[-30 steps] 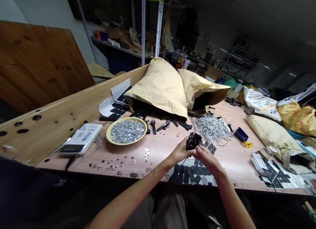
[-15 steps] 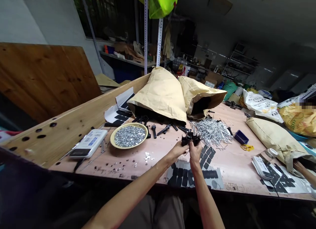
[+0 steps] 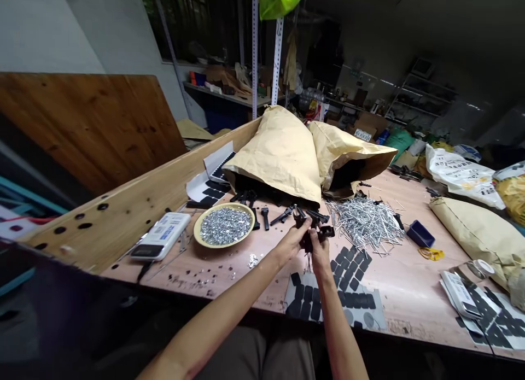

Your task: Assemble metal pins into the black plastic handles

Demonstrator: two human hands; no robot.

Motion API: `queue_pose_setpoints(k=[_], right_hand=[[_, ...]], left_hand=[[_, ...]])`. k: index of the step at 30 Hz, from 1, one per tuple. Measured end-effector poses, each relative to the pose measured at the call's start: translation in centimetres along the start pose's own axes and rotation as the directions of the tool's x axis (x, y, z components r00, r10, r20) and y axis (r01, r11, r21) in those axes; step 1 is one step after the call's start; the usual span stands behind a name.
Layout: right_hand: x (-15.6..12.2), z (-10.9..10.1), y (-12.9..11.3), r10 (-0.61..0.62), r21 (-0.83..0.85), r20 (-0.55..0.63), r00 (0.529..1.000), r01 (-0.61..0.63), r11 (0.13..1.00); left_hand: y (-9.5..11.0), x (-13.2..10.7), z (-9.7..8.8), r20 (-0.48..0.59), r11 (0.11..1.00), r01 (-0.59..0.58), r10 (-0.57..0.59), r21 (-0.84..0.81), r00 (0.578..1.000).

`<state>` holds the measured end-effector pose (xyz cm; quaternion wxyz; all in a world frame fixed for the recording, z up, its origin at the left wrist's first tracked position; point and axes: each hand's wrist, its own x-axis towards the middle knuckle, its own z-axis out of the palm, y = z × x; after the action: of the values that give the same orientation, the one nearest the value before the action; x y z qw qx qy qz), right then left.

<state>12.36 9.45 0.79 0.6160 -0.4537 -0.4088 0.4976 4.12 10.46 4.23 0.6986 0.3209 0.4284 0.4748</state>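
My left hand (image 3: pixel 290 242) and my right hand (image 3: pixel 319 254) meet above the wooden bench, both closed around a small black plastic part (image 3: pixel 315 231) held just over the table. Directly under them lies a grey sheet of black adhesive pads (image 3: pixel 340 292). A heap of thin metal pins (image 3: pixel 365 222) spreads to the right of the part. A yellow bowl of small silver washers (image 3: pixel 225 226) sits to the left, with a few loose washers (image 3: pixel 253 259) near it. More black plastic parts (image 3: pixel 270 211) spill from a tan paper sack (image 3: pixel 283 153) behind.
A white digital scale (image 3: pixel 161 235) lies at the left by the raised wooden side board (image 3: pixel 135 191). A second open sack (image 3: pixel 353 158), a small blue tray (image 3: pixel 418 233), yellow rubber bands (image 3: pixel 431 253), another sack (image 3: pixel 478 235) and more pad sheets (image 3: pixel 488 309) are to the right.
My hands have carried the black part slightly farther from me, and my right hand has turned so its fingers grip the part from below. The view has shifted left.
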Motion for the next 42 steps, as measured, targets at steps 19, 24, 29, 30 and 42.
queue_pose_setpoints(k=[19,24,29,30,42], right_hand=[[1.3,0.2,1.2,-0.292,-0.096,-0.217,0.932,0.277,0.956],[1.1,0.9,1.1,-0.328,-0.211,-0.266,0.906,0.277,0.937],[2.3,0.9,1.0,-0.215,-0.160,-0.272,0.938,0.176,0.971],[2.5,0.7,1.0,-0.200,-0.155,-0.257,0.945,0.164,0.974],[2.9,-0.1,2.8,-0.298,-0.209,-0.145,0.944,0.265,0.941]], left_hand=[[-1.0,0.8,0.0,0.100,0.844,-0.365,0.355,0.392,0.929],[-1.4,1.4,-0.1,0.158,0.830,-0.464,0.437,0.308,0.886],[-1.3,2.5,-1.2,0.157,0.885,-0.388,0.357,0.259,0.921],[-1.3,2.6,-1.6,0.150,0.891,-0.367,0.338,0.267,0.929],[0.4,2.6,-3.0,0.029,0.790,-0.402,0.440,0.463,0.897]])
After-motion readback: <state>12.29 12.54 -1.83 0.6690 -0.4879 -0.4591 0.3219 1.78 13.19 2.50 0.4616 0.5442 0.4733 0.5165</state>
